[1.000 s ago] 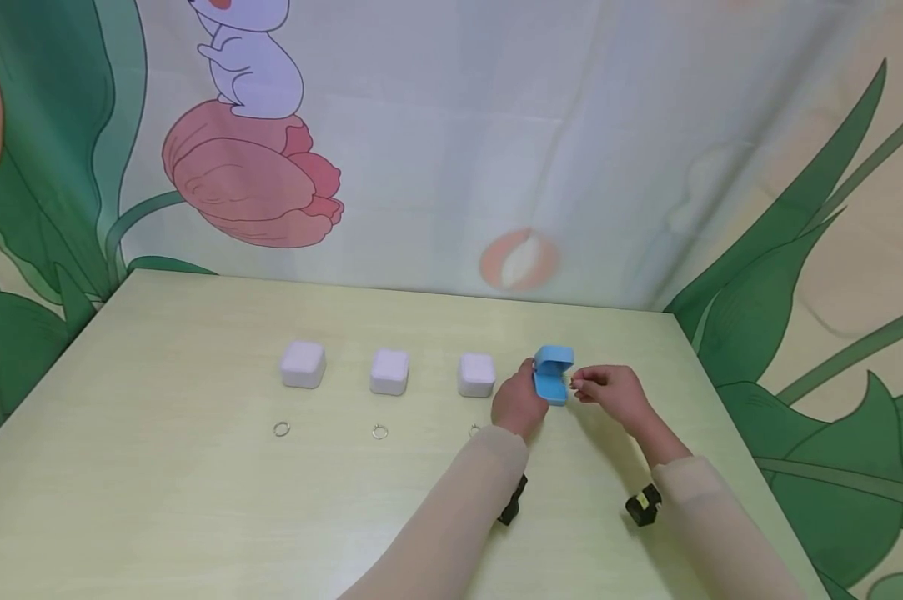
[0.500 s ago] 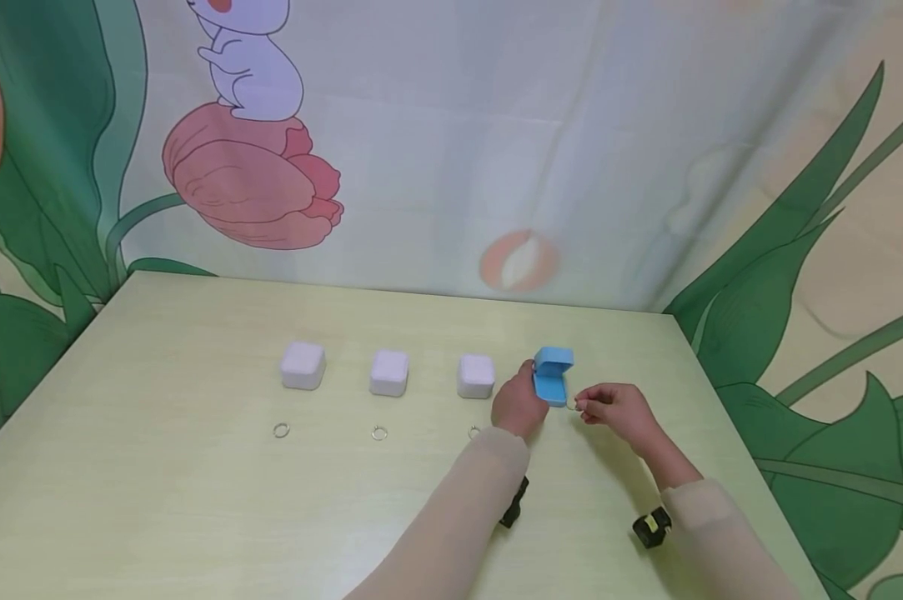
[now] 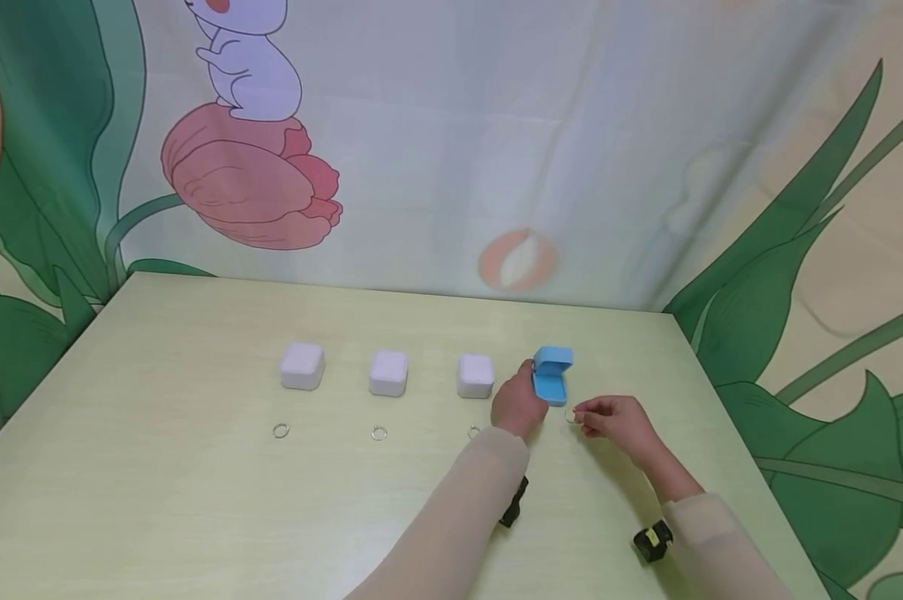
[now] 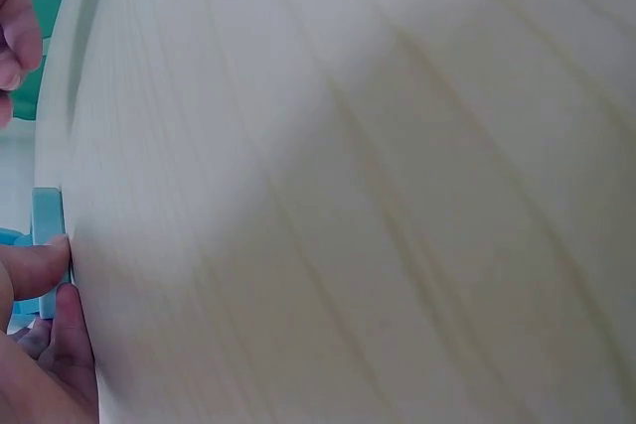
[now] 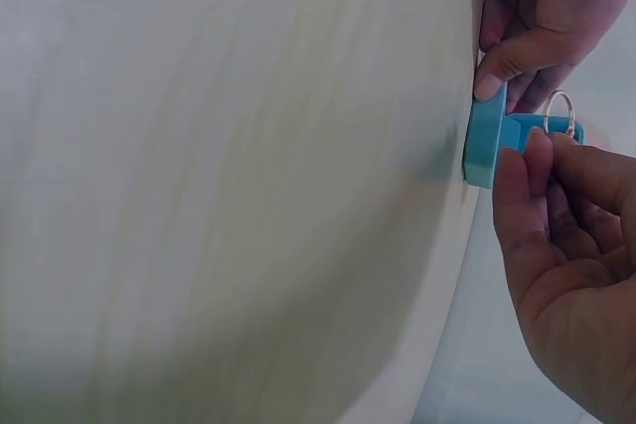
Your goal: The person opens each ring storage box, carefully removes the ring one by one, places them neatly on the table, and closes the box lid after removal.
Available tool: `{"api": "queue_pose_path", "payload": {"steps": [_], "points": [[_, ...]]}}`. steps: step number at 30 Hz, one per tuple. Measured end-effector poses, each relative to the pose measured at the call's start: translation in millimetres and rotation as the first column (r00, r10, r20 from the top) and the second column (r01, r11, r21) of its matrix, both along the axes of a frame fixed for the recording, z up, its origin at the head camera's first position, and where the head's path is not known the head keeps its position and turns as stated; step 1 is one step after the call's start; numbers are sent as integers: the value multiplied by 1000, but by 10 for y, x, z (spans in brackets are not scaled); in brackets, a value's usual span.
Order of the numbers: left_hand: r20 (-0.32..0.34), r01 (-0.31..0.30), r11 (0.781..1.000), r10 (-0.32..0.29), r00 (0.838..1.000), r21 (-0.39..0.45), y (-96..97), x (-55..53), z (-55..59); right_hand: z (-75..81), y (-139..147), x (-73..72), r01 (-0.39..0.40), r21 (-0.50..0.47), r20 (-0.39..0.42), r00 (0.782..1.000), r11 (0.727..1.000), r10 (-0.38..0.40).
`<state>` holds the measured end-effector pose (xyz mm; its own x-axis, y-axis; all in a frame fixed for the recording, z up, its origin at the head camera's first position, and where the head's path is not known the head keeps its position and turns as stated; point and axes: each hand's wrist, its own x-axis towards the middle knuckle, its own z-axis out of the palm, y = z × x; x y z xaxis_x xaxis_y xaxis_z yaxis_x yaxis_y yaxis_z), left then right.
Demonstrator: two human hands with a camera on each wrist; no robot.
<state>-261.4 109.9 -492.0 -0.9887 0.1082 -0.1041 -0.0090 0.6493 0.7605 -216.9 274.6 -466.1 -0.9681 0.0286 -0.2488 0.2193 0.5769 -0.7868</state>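
Note:
A blue ring box (image 3: 551,385) stands with its lid up near the right of the table. My left hand (image 3: 520,402) grips its base from the left, thumb on the near side in the left wrist view, where the box (image 4: 47,208) shows at the left edge. Just right of the box and in front of it, my right hand (image 3: 618,423) pinches a thin ring (image 5: 559,103) between thumb and fingertips. In the right wrist view the ring's loop sticks up from the fingertips and overlaps the lid.
Three pale lilac boxes, a left one (image 3: 302,366), a middle one (image 3: 388,372) and a right one (image 3: 475,376), stand in a row. A ring lies before each: left ring (image 3: 281,431), middle ring (image 3: 379,433), right ring (image 3: 473,432), partly behind the left sleeve. A printed curtain (image 3: 421,167) hangs behind.
My right hand has moved from beside the box's opening toward the front, drawing back slightly with the ring, which now shows more. The left hand and the blue box have stayed put.

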Motion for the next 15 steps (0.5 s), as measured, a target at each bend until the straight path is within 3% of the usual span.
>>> {"api": "queue_pose_path", "payload": {"steps": [15], "points": [[-6, 5, 1000, -5, 1000, 2, 13, -50, -64, -71, -28, 96, -74, 21, -28, 997, 997, 74]]}}
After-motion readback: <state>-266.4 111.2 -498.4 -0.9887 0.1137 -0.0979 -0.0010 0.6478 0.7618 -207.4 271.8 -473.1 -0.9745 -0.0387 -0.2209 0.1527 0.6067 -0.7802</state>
